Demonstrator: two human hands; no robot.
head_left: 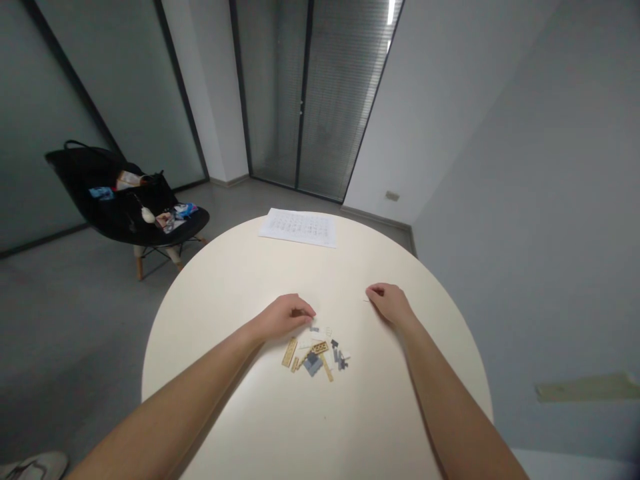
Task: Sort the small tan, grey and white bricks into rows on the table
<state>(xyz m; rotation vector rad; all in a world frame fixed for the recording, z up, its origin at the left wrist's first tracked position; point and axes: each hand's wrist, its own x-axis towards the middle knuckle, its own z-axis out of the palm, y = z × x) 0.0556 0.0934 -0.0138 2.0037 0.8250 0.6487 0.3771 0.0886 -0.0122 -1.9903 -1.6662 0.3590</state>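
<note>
A small pile of building bricks lies on the white round table [240,413]. Among them are a tan plate [289,352], a tan brick with holes [320,347], dark grey pieces [313,364] and some white ones. At the pile's far left edge is my left hand [287,316], its thumb and fingertips drawn together; whatever is between them is too small to make out. My right hand [390,301] rests on the table to the right, beyond the pile, fingers curled into a pinch. A thin line shows beside its fingertips, and its contents are hidden.
Printed sheets of paper [299,227] lie at the table's far edge. A black chair [115,213] holding a bag and small packets stands at the left, off the table. Part of a shoe [43,465] shows at the lower left.
</note>
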